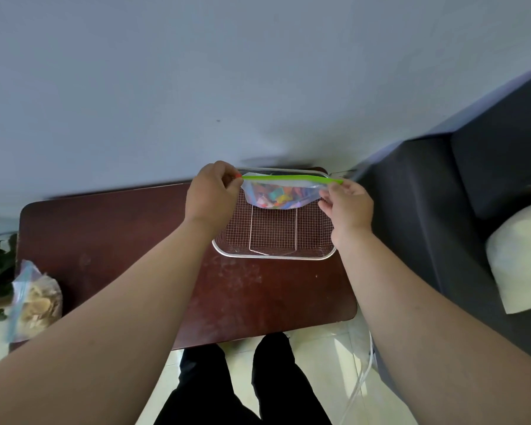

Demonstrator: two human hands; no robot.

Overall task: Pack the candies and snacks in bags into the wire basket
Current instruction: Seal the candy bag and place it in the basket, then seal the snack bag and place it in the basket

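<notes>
Dark red-brown surface against a pale wall: a left hand and a right hand each pinched one end of the green seal on a clear bag of colourful candies, held above a wire basket. Another bag of snacks lay at the surface's left edge.

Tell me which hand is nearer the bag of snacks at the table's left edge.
Left. The left hand pinches the candy bag on the side toward the snack bag; the right hand holds its far end, over the wire basket.
</notes>
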